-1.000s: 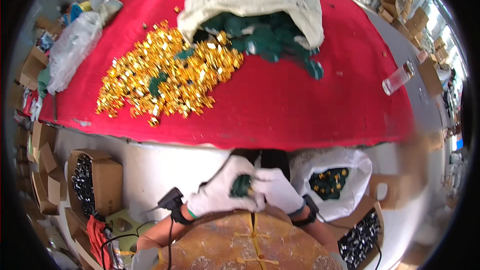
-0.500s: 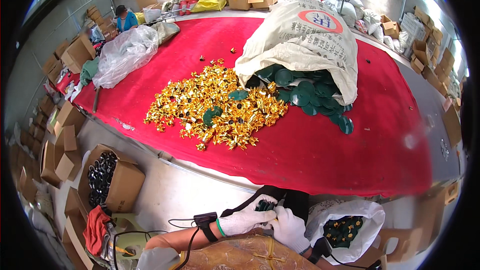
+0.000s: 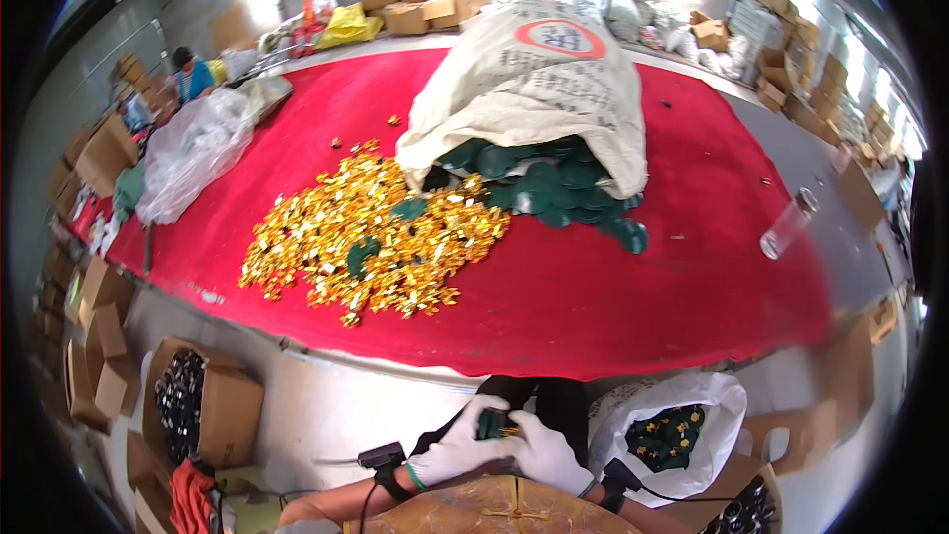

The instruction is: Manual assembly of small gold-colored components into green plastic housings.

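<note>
My left hand (image 3: 457,452), in a white glove, is closed around a dark green piece (image 3: 489,423) at the table's near edge, above my lap. My right hand (image 3: 550,457), also gloved, meets it from the other side, its fingers closed on the same piece, where a bit of gold shows. What exactly the fingertips grip is partly hidden. On the red cloth (image 3: 593,307) beyond lies a heap of shiny gold flower-shaped pieces (image 3: 366,237). Dark green discs (image 3: 563,203) spill from a large cream woven sack (image 3: 534,69); a couple lie on the gold heap.
By my right arm, a white bag (image 3: 730,405) holds green discs with gold pieces on them. A carton of black parts (image 3: 232,410) stands at left. Clear plastic (image 3: 198,153) covers the table's left end; a clear bottle (image 3: 789,224) lies right. Another person (image 3: 193,79) sits far left.
The view has shifted, so the table's contents appear further left and a clear bottle shows at right. My hands stay together, with the dark green piece still between them.
</note>
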Tool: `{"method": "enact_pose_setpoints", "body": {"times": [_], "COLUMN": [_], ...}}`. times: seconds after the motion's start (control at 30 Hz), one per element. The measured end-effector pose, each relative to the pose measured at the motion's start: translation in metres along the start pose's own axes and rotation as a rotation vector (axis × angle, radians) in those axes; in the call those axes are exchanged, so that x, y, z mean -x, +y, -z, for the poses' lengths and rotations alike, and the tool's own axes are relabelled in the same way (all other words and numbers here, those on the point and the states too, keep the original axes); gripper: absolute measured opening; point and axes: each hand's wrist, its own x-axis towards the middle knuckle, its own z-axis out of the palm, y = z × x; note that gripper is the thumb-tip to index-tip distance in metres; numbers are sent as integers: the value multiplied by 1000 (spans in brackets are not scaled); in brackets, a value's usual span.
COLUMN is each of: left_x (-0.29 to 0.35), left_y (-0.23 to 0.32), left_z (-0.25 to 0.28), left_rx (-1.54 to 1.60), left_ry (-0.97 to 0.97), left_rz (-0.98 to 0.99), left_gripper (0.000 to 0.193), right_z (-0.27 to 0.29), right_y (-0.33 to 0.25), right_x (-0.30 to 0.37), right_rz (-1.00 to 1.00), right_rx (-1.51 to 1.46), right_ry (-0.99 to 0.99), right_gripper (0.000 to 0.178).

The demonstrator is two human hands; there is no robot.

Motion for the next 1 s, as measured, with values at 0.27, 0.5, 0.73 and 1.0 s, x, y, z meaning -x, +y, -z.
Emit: {"method": "enact_pose_setpoints", "body": {"times": [0.27, 0.5, 0.73, 1.0], "left_x": [-3, -19, -4, -5], "left_y": [10, 47, 45, 12], "left_z": [5, 3, -8, 1], "left_rx": [502, -922, 199, 327], "left_ry": [11, -243, 7, -17], "left_rz": [251, -557, 269, 339], "left_gripper": [49, 68, 48, 55], "right_z": [-12, 0, -1, -21], "right_y": [-7, 0, -10, -8], "right_x": [-8, 3, -11, 0], "right_rz": [-211, -887, 38, -119], "right_rx": [-15, -1721, -40, -162], "right_ry": [-59, -187, 18, 170], "right_gripper": [36, 26, 58, 28]}}
